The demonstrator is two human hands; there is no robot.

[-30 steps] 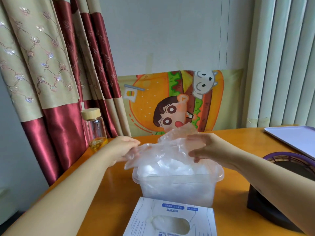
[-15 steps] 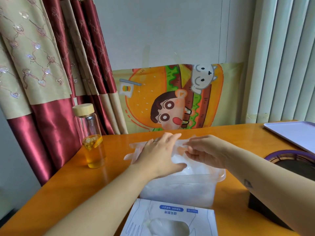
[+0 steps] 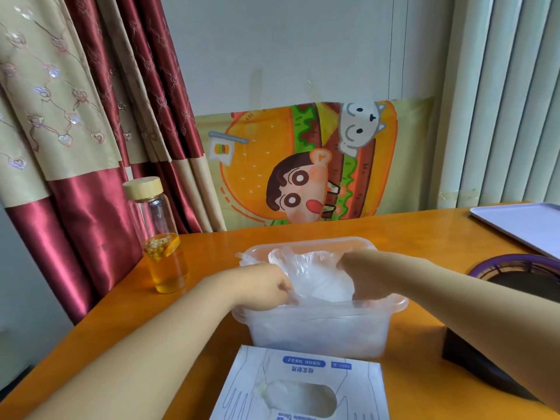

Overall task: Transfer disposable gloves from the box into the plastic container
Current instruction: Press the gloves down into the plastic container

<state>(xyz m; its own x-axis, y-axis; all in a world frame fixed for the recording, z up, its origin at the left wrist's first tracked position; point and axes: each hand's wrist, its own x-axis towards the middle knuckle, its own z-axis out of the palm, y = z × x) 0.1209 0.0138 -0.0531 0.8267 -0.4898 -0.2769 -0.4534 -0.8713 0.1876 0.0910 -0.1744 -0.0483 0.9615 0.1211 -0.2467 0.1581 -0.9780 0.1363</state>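
Both hands are down in the plastic container (image 3: 318, 328), probably tamping the gloves (image 3: 315, 274) so the springy film packs below the rim instead of puffing out. The left hand (image 3: 263, 286) is at the near-left corner, fingers curled into the film and gripping a fold. The right hand (image 3: 360, 277) is at the right side with its fingers sunk inside, hidden by film and the cloudy wall, so I cannot tell whether it grips or just presses. The gloves sit in the container as one crumpled clear wad, a bit poking over the far-left rim. The container stands mid tabletop (image 3: 424, 231), with the glove box (image 3: 303, 368) just in front of it, opening up and nearest the person, likely for a short reach. More film shows in the opening, so the task is probably not finished. Counts: 2 hands, 1 container, 1 box, 1 glass bottle (image 3: 160, 237) on the left, 1 tray (image 3: 521, 225) at far right, 1 dark purple-rimmed object (image 3: 515, 268). The gloves can't be counted; the layers are indistinct.
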